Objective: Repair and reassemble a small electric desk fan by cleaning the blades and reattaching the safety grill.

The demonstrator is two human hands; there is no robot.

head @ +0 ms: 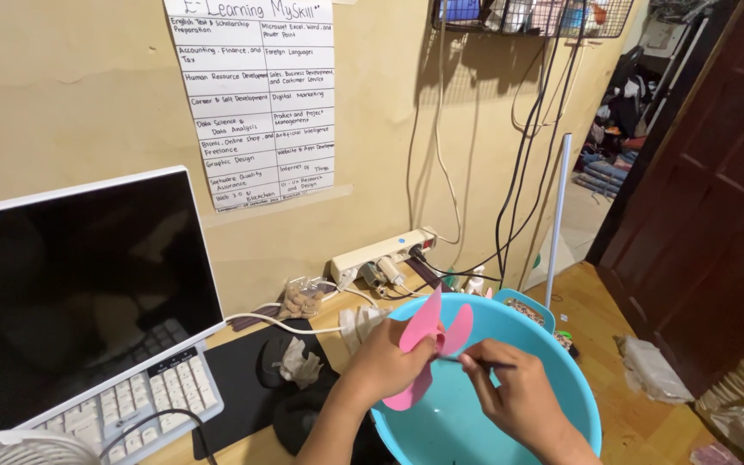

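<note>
while the left hand (387,355) pinches a pink paper pinwheel (426,344), the right hand (510,387) grips a thin stick (474,362) at it

Head view. The left hand (387,355) is pinching a pink paper pinwheel (428,342) at its centre, holding it above a turquoise plastic basin (553,372). The right hand (518,393) is gripping a thin dark stick (474,363) whose tip is meeting the pinwheel's middle. Behind the basin, a white power strip (381,256) is lying against the wall with several plugs seated in it and cables hanging above. At left, a dark monitor (79,293) is standing over a white keyboard (144,400). A hand-lettered white chart (256,103) is hanging on the beige wall (62,95), and a crumpled cloth (299,362) is lying on a black mat (238,379).
</note>
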